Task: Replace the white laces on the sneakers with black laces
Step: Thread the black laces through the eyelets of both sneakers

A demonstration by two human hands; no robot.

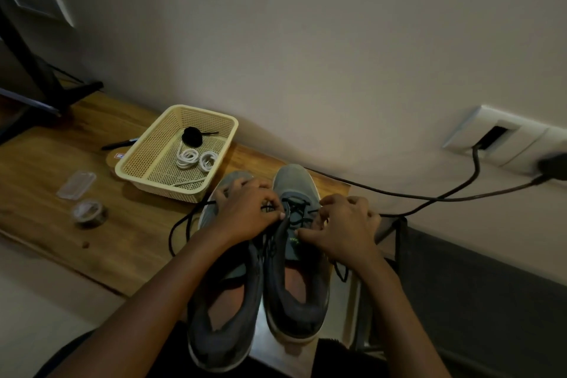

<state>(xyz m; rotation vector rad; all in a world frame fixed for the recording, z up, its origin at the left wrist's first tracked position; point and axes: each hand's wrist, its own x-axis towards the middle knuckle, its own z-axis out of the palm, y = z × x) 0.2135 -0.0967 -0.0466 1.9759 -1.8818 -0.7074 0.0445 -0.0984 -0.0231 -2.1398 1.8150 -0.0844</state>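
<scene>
Two grey sneakers (264, 255) lie side by side at the right end of the wooden table (92, 242). Their toes point at the wall and their heels reach past the near edge toward the person. A black lace (296, 209) criss-crosses the upper eyelets of the right sneaker (294, 291). The left hand (248, 212) reaches over the left sneaker (221, 301), its fingers curled and pinching the black lace at the inner row of eyelets. The right hand (343, 225) has its fingers curled on the same lace at the outer row, and a loose end hangs just below its wrist. More black lace loops across the table left of the shoes.

Near the far edge, beside the toes, stands a cream mesh basket (147, 136). It holds coiled white laces (196, 159) and a rolled black bundle (191, 135).

Toward the left edge lie a clear plastic case (76, 185) and a tape roll (89, 213). A dark cable (429, 198) runs to the wall socket (497, 135).
</scene>
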